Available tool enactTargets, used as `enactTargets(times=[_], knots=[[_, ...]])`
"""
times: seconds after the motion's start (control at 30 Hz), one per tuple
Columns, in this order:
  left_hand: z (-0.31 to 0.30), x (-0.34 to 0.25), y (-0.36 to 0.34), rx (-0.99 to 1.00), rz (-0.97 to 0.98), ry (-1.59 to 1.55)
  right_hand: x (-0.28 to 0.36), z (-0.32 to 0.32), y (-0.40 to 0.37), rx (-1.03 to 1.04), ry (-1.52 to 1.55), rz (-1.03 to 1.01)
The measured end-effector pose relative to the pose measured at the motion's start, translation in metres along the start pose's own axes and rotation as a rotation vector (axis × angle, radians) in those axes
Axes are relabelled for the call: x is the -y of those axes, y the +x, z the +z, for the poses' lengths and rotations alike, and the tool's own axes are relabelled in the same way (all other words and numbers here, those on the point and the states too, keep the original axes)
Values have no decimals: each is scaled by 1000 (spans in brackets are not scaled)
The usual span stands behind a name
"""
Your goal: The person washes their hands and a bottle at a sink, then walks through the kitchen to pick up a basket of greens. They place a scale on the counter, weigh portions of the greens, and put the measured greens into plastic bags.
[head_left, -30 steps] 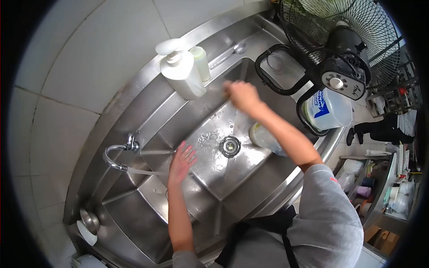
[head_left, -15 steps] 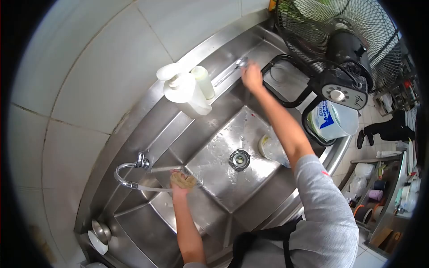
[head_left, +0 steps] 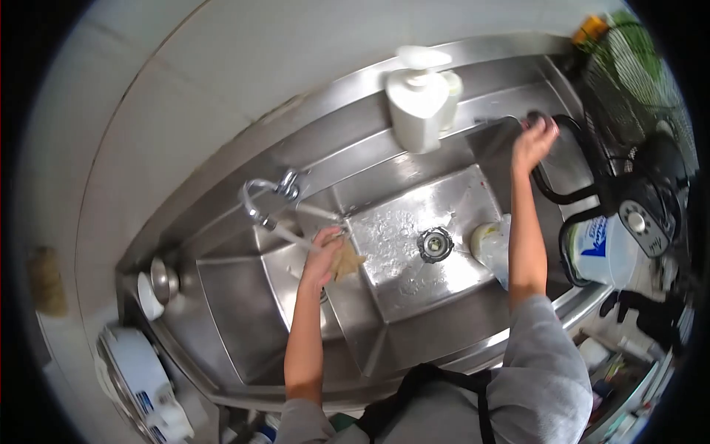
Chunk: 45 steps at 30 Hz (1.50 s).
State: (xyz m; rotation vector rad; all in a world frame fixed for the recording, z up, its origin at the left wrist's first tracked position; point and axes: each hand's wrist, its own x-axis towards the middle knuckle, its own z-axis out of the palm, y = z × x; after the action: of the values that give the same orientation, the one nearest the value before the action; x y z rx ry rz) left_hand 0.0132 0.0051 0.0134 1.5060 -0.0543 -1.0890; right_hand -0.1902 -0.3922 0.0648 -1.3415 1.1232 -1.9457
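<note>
Under the tap's water stream, my left hand (head_left: 319,260) grips a tan cloth (head_left: 346,260) that hangs limp over the steel divider between two basins. My right hand (head_left: 534,146) is at the back right corner of the sink (head_left: 414,288), its fingers closed around the rounded dark end of a spoon-like metal utensil (head_left: 538,119), blurred by motion. Close to my right forearm, a clear plastic container (head_left: 489,248) with a yellowish rim lies in the main basin, right of the drain (head_left: 435,244). The curved tap (head_left: 255,203) stands behind my left hand.
White pump bottles (head_left: 418,107) stand on the back ledge. A black fan (head_left: 636,203) occupies the right side, its frame beside my right hand, with a labelled plastic tub (head_left: 610,251) under it. Bowls (head_left: 159,285) rest at the left end. A person's dark-clothed leg (head_left: 651,314) shows at right.
The view has turned, shifting the sink rightward. My right hand has moved from the back ledge towards the fan's frame with the utensil. My left hand keeps the cloth near the water stream.
</note>
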Motion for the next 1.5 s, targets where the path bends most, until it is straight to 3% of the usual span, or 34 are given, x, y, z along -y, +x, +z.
enactTargets(times=[0.07, 0.1, 0.13, 0.17, 0.2, 0.27, 0.3, 0.33, 0.37, 0.43, 0.47, 0.57, 0.63, 0.67, 0.73, 0.77, 0.87, 0.93, 1.0, 1.07, 1.1, 1.17, 1.2, 1.23, 1.3, 1.4, 1.43, 1.5], knots=[[2, 16, 4, -30, 57, 78, 19, -14, -49, 58, 24, -20], [3, 26, 6, -27, 44, 49, 38, -26, -81, 234, -63, -109], [4, 36, 8, -25, 35, 18, 51, -31, -120, 394, 105, 113], [5, 49, 14, -85, 66, 60, 56, -34, -159, 535, 17, 369], [7, 58, 17, -155, 98, 102, 17, -35, -216, 633, -185, 290], [33, 24, -14, -257, 68, 12, 68, -23, -272, 1184, -141, 437], [31, 16, -22, -206, 80, -17, 66, -16, -303, 1279, -70, 420], [35, 3, -31, -279, 209, 109, 53, -11, -334, 1375, 2, 398], [26, 13, -18, -273, 253, 46, 51, -3, -351, 1329, 21, 388], [23, -6, -32, -406, 370, 100, 94, 12, -337, 1459, -81, 545], [16, 10, -9, -456, 448, 119, 90, 20, -340, 1490, -88, 499], [6, -12, -26, -493, 421, 184, 122, 31, -328, 1490, -151, 420], [1, -22, -26, -551, 512, 21, 142, 32, -316, 1626, -34, 647], [-4, -26, -27, -595, 522, -77, 146, 28, -311, 1619, -45, 642], [-21, -25, -22, -620, 510, -203, 148, 10, -291, 1781, -43, 386], [-24, -28, -29, -596, 454, -172, 162, 6, -280, 1793, -169, 365], [-8, -6, -33, -505, 356, -54, 158, 9, -310, 1596, -50, 273], [-15, 7, -40, -471, 325, 35, 162, 23, -333, 1607, -28, 329], [-38, 16, -53, -338, 295, -290, 181, 21, -347, 1621, 6, 392], [-76, 25, -74, -321, 284, -194, 223, 11, -338, 1873, -96, 244], [-93, 25, -92, -337, 264, -138, 223, 6, -347, 1826, -118, -103], [-132, 44, -109, -359, 137, -76, 246, -4, -366, 1813, -714, -824], [-155, 67, -110, -262, 75, -152, 269, -3, -368, 1833, -777, -1082], [-178, 84, -110, -163, 23, -217, 269, 3, -377, 1742, -747, -1170], [-205, 110, -106, -250, 49, 16, 288, 18, -389, 1622, -730, -1237], [-235, 117, -129, -180, -6, 173, 335, 47, -410, 1765, -799, -842], [-247, 116, -137, -122, -71, 263, 360, 61, -420, 1882, -827, -835], [-263, 121, -151, -124, -38, 198, 370, 82, -461, 2084, -548, -675]])
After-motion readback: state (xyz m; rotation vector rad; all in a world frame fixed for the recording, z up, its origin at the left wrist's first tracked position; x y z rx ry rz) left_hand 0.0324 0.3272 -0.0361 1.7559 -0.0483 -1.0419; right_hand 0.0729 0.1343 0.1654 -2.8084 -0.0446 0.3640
